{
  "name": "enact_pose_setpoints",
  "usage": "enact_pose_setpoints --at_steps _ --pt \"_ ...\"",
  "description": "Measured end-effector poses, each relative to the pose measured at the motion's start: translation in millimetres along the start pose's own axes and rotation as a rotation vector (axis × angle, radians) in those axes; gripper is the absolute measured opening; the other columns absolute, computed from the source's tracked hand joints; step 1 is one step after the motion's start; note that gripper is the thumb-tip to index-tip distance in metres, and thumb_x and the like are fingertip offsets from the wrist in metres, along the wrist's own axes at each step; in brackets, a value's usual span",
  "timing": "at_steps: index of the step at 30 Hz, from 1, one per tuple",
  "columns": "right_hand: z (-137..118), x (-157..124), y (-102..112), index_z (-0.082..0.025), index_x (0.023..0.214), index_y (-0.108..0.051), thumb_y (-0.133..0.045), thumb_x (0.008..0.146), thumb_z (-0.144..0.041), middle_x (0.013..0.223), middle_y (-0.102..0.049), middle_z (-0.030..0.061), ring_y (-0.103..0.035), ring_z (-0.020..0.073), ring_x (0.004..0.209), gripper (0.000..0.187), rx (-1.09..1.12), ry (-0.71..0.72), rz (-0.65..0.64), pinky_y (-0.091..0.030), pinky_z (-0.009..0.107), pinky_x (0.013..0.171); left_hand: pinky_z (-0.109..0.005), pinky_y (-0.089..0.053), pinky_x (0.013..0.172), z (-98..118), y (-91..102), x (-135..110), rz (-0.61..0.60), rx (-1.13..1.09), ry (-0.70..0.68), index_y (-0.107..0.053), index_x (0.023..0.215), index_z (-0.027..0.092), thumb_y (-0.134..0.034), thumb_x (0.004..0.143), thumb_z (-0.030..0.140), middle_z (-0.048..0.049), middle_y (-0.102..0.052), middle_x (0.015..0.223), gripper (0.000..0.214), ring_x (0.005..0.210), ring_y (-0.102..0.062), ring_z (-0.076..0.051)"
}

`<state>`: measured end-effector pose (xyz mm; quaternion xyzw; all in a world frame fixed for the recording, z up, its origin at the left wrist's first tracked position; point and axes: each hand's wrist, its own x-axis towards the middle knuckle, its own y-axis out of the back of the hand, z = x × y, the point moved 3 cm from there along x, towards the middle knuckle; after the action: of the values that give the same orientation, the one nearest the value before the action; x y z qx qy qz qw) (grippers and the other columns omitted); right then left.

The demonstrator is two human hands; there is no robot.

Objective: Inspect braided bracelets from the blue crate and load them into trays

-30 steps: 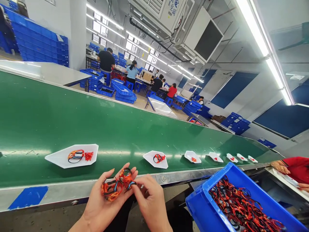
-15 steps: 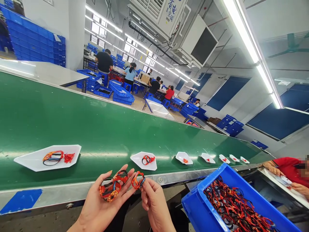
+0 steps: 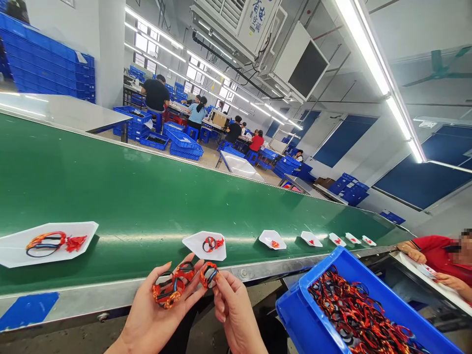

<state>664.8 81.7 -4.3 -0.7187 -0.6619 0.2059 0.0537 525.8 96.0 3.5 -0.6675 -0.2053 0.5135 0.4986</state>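
Observation:
My left hand (image 3: 157, 309) lies palm up with its fingers loosely cupped. Across the palm and fingers rest several braided cord bracelets (image 3: 172, 299) in red, orange and black. My right hand (image 3: 238, 307) pinches a single cord bracelet (image 3: 204, 277) between thumb and forefinger, beside the left fingertips. Beyond the hands, a white tray (image 3: 220, 253) on the green belt carries a similar bracelet with red ends. A larger-looking white tray (image 3: 11, 241) at the left holds another, with a red tassel-like end.
The green conveyor belt (image 3: 121, 196) runs across, with several smaller-looking white trays (image 3: 271, 237) further right. Below the belt's metal edge (image 3: 258, 272), a blue bin (image 3: 295, 309) full of similar bracelets stands at the right. A person in red (image 3: 438, 246) sits beyond it.
The trays on the belt have shifted left. Both hands keep nearly the same place, and the right-hand bracelet has turned slightly. The background has shifted a little left.

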Motion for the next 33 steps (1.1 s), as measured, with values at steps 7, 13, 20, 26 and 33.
enact_pose_setpoints --at_steps 7,13,20,26,33 --pt "-27.4 22.1 30.3 -0.015 0.073 -0.058 -0.069 0.071 -0.044 0.057 -0.045 -0.0068 -0.026 0.0 0.037 0.031 -0.087 0.243 0.224 -0.019 0.014 0.033 -0.06 -0.046 0.09 2.5 3.2 2.1 -0.008 0.021 -0.022 -0.041 0.133 0.008 -0.053 0.078 0.02 -0.0256 -0.053 0.126 0.058 0.112 -0.054 -0.037" --pt "-65.2 67.1 94.8 -0.013 0.087 -0.062 -0.071 0.061 -0.048 0.074 -0.06 0.0012 -0.045 0.0045 0.044 0.045 -0.266 0.373 0.573 -0.032 0.015 0.034 -0.06 -0.045 0.091 0.5 3.8 -0.2 -0.003 -0.003 -0.003 -0.039 0.134 0.007 -0.054 0.078 0.02 -0.025 -0.052 0.127 0.06 0.113 -0.053 -0.036" --pt "-51.3 35.5 54.3 -0.014 0.113 -0.057 -0.064 0.072 -0.041 0.088 -0.065 0.0058 -0.055 0.0117 0.056 0.05 -0.434 0.324 0.38 -0.043 0.02 0.04 -0.059 -0.046 0.09 -3.6 0.7 -1.9 0.0 0.015 -0.012 -0.042 0.132 0.01 -0.052 0.079 0.02 -0.0232 -0.053 0.127 0.055 0.113 -0.054 -0.036" --pt "-29.6 -10.9 -23.6 -0.026 0.105 -0.063 -0.057 0.081 -0.024 0.079 -0.063 -0.0011 -0.054 0.0105 0.06 0.025 -0.954 0.573 0.036 -0.043 0.02 0.055 -0.057 -0.05 0.085 -12.0 2.1 0.5 0.006 0.094 -0.043 -0.048 0.128 0.007 -0.053 0.078 0.019 -0.0225 -0.061 0.114 0.051 0.107 -0.057 -0.037" --pt "-22.7 -11.5 -25.2 -0.023 0.085 -0.064 -0.055 0.082 -0.018 0.072 -0.057 -0.0017 -0.052 0.0103 0.06 0.011 -1.03 0.659 0.089 -0.04 0.02 0.055 -0.049 -0.051 0.084 -15.5 6.9 -1.5 -0.032 0.112 -0.019 -0.05 0.127 0.008 -0.055 0.079 0.018 -0.0177 -0.065 0.102 0.049 0.094 -0.063 -0.029"
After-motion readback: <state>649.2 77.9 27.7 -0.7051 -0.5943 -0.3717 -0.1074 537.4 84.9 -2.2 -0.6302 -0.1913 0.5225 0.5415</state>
